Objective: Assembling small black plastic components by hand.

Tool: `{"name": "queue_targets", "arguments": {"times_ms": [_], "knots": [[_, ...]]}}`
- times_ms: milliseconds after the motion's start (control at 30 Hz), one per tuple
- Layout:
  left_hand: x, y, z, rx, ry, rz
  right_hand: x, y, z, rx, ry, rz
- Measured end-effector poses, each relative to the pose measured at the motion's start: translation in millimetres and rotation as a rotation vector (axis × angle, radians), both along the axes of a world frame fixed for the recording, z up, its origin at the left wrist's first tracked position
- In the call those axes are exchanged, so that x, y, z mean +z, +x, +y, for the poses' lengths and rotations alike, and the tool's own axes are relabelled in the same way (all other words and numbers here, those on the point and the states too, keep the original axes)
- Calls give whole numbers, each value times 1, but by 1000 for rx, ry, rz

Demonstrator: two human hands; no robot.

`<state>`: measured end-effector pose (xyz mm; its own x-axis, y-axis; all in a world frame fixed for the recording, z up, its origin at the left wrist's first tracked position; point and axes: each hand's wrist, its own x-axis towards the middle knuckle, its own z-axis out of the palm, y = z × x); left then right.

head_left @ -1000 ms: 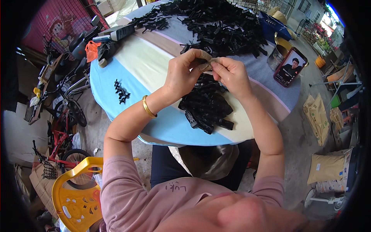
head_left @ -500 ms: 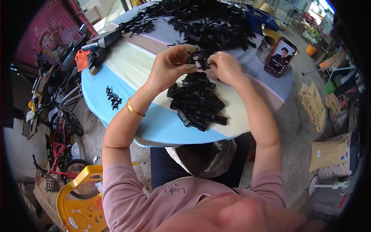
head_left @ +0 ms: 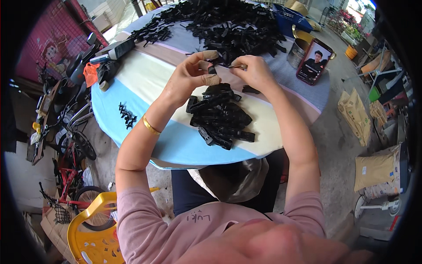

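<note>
Small black plastic piece [head_left: 212,70] is above the striped cloth-covered table [head_left: 180,143], pinched between thumb and fingers of the left hand [head_left: 181,78]. The right hand [head_left: 259,75] has its fingertips closed together on a slim item, too small to identify. Nearer lies a pile of glossy, angular black parts [head_left: 222,116]; a wide black heap [head_left: 228,26] covers the far side. Pale lettering marks the blue container [head_left: 288,20], far right. A cylindrical grey metal can [head_left: 297,53] stands behind the dark-red-edged phone [head_left: 313,61]; its contents I cannot tell. Dark letters mark the pink shirt [head_left: 193,229].
</note>
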<state>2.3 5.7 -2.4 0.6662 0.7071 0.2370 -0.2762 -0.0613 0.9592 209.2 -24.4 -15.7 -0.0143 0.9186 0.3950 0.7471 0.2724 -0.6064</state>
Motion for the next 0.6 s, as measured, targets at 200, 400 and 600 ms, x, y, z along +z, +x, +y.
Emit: {"name": "queue_targets", "arguments": {"times_ms": [200, 400, 600], "knots": [[1, 2, 4, 71, -77, -94, 0, 0, -1, 51, 89, 171], [-3, -3, 9, 72, 8, -2, -1, -5, 1, 117, 40, 250], [2, 1, -4, -94, 350, 326, 0, -6, -3, 187, 91, 436]]}}
